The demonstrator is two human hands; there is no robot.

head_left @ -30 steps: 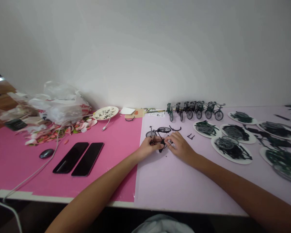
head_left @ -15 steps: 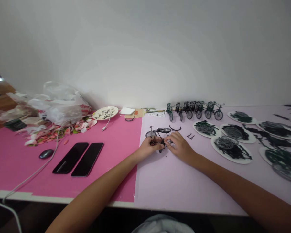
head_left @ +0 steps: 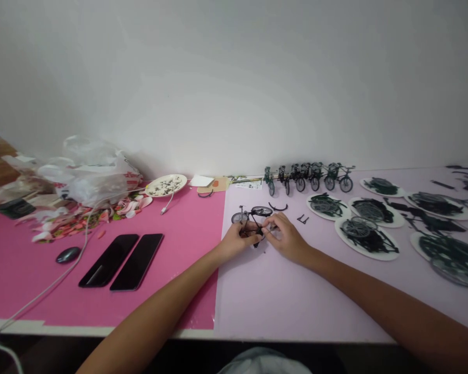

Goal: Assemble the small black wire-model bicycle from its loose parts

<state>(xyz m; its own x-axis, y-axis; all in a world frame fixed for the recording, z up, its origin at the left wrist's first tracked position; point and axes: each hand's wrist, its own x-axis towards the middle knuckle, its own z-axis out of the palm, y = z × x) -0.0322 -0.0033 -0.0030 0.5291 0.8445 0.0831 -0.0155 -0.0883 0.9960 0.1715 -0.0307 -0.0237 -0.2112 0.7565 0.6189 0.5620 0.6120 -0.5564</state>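
Observation:
A small black model bicycle (head_left: 246, 217) lies tilted at the middle of the table, its two grey wheels pointing away from me. My left hand (head_left: 236, 240) is closed on its frame from the left. From the right, my right hand (head_left: 284, 236) pinches at the same bicycle near its lower end; whether a tiny part is between those fingertips is too small to tell. Just beyond the hands lies a curved black part (head_left: 278, 206), and a small forked black part (head_left: 303, 219) lies to the right.
Several assembled model bicycles (head_left: 315, 176) stand along the wall. White plates of parts (head_left: 393, 251) fill the right side. Two black phones (head_left: 137, 262), a mouse (head_left: 68, 254), a white cable, a plastic bag (head_left: 97, 179) and petal-like pieces are on the pink left side.
The view has shifted slightly, moving the table's contents a little left in the picture. Both hands remain at the bicycle, with only slight finger movement.

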